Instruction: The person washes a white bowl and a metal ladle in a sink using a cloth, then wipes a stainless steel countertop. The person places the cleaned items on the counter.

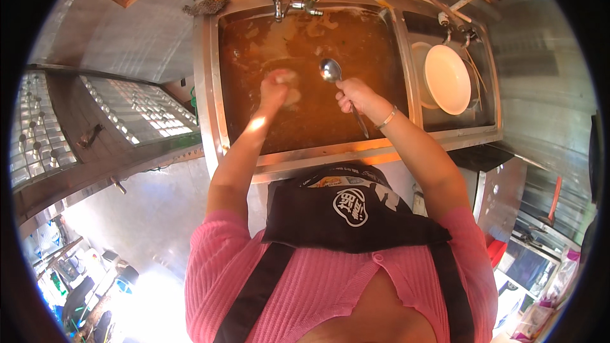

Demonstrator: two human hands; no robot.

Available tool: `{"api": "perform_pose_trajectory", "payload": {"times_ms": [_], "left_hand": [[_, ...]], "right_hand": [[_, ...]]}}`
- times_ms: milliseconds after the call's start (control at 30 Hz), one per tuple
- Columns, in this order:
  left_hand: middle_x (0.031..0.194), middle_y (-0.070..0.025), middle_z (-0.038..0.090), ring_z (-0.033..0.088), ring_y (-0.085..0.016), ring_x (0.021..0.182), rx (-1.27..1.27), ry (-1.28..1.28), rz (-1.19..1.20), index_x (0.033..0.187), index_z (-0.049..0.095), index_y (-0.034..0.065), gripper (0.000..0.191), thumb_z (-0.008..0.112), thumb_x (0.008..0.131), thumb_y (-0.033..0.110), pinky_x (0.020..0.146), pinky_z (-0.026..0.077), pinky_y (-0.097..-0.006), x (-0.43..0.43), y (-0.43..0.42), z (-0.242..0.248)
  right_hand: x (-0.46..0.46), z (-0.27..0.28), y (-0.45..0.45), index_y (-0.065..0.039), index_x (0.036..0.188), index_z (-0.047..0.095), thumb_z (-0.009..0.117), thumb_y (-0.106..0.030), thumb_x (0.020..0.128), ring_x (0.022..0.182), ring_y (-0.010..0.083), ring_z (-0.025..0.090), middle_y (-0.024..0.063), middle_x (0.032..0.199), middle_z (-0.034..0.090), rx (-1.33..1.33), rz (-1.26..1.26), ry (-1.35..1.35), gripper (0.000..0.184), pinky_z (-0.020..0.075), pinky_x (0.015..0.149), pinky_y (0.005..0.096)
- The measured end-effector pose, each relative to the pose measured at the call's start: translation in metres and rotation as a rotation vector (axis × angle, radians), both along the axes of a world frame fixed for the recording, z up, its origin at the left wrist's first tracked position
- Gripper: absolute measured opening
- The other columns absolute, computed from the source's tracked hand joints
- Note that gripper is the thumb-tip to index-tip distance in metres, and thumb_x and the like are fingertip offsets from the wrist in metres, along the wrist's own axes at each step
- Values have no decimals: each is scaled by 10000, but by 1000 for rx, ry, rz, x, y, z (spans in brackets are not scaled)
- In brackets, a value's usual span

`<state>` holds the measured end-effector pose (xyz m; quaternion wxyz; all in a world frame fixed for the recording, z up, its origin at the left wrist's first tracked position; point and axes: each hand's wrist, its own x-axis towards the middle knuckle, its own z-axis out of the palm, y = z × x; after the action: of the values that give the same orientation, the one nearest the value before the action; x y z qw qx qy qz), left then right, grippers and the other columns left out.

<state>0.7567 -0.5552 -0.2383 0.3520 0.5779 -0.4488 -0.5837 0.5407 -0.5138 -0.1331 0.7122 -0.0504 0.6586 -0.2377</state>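
Note:
A metal spoon (330,70) is in the grip of my right hand (355,95), its bowl up and away from me and its handle slanting down toward the sink's front edge. Left of it, my left hand (275,88) is over the murky brown water (305,124), closed around a pale cloth or pad (291,97) that motion blurs. The water fills the large basin of a stainless steel sink (213,81) and carries patches of foam. Whatever lies beneath the surface is hidden.
Two taps (278,5) reach over the basin's far side. A scouring pad (206,7) rests on the back left rim. In the smaller right basin a cream bowl (448,80) leans beside thin sticks. A metal rack with pegs (138,105) stands left.

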Motion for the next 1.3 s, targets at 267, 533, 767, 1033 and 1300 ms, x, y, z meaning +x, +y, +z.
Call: {"api": "perform_pose_trajectory", "payload": {"times_ms": [267, 533, 767, 1033, 1300], "left_hand": [[1146, -183, 575, 567, -334, 1075, -856, -65, -467, 1162, 556, 45, 491, 632, 686, -45, 916, 469, -388, -57, 37, 32], [1042, -184, 537, 557, -399, 950, -733, -426, -464, 1067, 532, 44, 403, 696, 701, 69, 833, 487, -468, -87, 37, -8], [1081, -213, 490, 560, -403, 996, -817, -1008, -612, 1056, 505, 66, 260, 601, 836, 164, 757, 531, -502, -103, 18, -9], [1128, -189, 601, 634, -328, 948, -513, -874, -296, 1147, 558, 39, 429, 695, 792, 238, 813, 521, -437, -61, -39, -48], [1080, -73, 639, 595, -169, 1005, -141, 154, -519, 1076, 650, 54, 232, 532, 879, 17, 863, 481, -299, -97, 30, 24]], "right_hand": [[5, -7, 36, -117, 870, 388, 379, -98, 971, 473, 54, 297, -2, 666, 362, -37, -186, -289, 103, 235, 375, 172], [-4, -16, 66, -124, 740, 327, 402, -77, 934, 477, 65, 290, -36, 602, 300, 48, -454, -588, 213, 257, 399, 175], [9, -7, 73, -111, 701, 319, 402, -32, 870, 485, 83, 293, -19, 606, 291, -76, -570, -539, 204, 280, 414, 206], [-23, 5, 78, -59, 903, 539, 423, -68, 874, 437, 134, 391, 20, 576, 403, -248, -297, -73, 120, 278, 370, 282], [-8, -23, 65, 30, 1012, 657, 470, -12, 762, 822, 374, 672, 283, 920, 655, -455, 705, 755, 315, 535, 729, 399]]}}
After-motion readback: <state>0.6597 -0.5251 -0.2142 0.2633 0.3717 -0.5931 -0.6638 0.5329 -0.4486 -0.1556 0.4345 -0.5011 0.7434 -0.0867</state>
